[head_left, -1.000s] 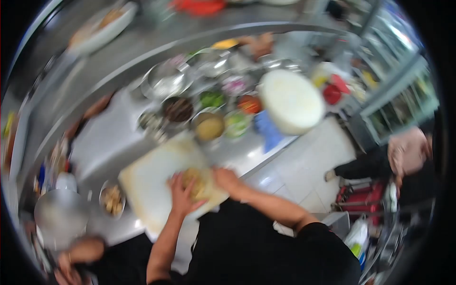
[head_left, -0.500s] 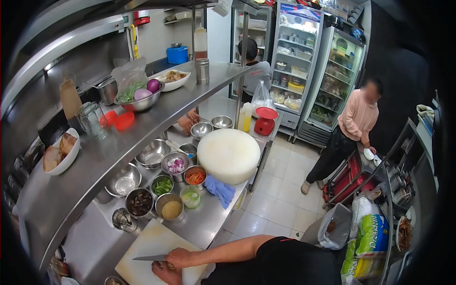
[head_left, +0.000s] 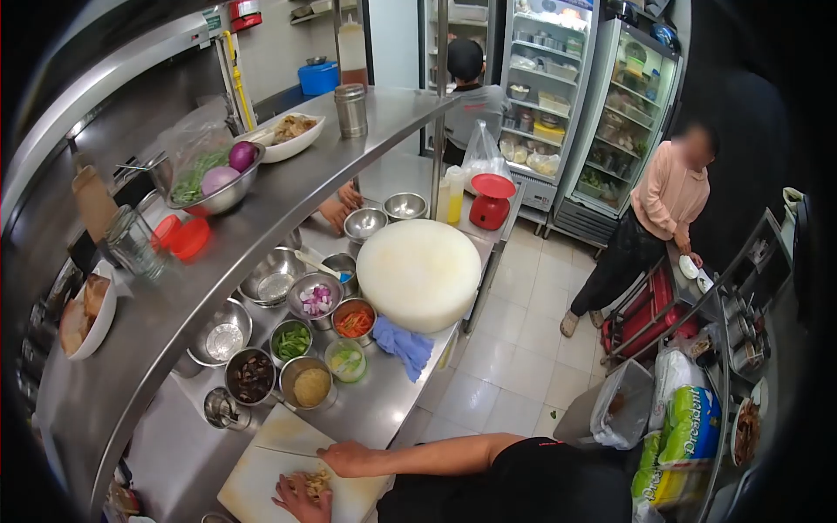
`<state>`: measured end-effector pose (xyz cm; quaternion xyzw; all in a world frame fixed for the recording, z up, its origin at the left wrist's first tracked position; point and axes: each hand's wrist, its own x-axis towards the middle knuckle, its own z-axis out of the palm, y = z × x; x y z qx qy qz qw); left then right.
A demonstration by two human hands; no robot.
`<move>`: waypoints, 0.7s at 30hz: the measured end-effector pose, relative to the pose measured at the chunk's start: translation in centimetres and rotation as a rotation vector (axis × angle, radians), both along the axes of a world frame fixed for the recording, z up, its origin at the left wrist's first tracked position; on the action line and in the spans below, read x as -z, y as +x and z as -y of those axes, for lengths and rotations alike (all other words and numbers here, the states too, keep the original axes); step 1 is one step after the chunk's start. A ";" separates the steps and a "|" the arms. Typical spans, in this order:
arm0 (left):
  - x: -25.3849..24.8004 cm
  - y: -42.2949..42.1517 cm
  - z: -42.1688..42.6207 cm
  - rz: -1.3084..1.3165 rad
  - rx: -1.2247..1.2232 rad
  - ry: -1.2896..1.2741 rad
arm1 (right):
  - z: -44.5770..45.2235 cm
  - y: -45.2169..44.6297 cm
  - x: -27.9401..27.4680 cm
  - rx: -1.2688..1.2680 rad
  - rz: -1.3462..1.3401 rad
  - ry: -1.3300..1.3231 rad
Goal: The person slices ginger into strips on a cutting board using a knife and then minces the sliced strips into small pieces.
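My right hand (head_left: 347, 458) grips a knife (head_left: 283, 451), whose thin blade points left over the white cutting board (head_left: 248, 475). The blade shows almost edge-on. Below it, my left hand (head_left: 305, 503) rests on the board with fingers spread, touching a small heap of pale yellow chopped pieces (head_left: 316, 479); their kind is unclear. Just beyond the board stand metal bowls with a tan grainy or minced food (head_left: 311, 387), dark brown pieces (head_left: 250, 375) and cut green vegetable (head_left: 292, 343).
A thick round white block (head_left: 418, 275) and a blue cloth (head_left: 403, 347) lie along the counter. Overhead runs a steel shelf (head_left: 288, 187) bearing bowls and jars. One person (head_left: 676, 196) stands at right, another (head_left: 471, 109) near the fridges. A hand (head_left: 336, 209) shows behind the shelf.
The knife has lifted away from the left hand, turning its blade edge-on. My left hand has opened and spread, uncovering the chopped pieces. The view has shifted slightly.
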<state>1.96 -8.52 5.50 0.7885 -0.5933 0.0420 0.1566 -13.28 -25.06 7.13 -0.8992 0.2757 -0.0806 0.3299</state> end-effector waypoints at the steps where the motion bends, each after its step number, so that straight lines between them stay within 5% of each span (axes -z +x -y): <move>1: -1.0 -0.4 0.3 -0.010 -0.037 0.066 | 0.0 0.0 0.0 0.038 0.053 0.001; 14: 5.3 1.4 2.4 0.061 -0.106 0.094 | 1.4 -0.1 -1.0 -0.046 -0.002 0.139; 19: -1.0 -2.5 4.2 -0.123 -0.154 0.086 | 1.4 -0.2 -2.0 -0.038 -0.071 0.164; 21: 4.7 -2.4 5.0 -0.253 -0.125 -0.012 | 1.8 -0.6 -2.3 -0.039 -0.048 0.127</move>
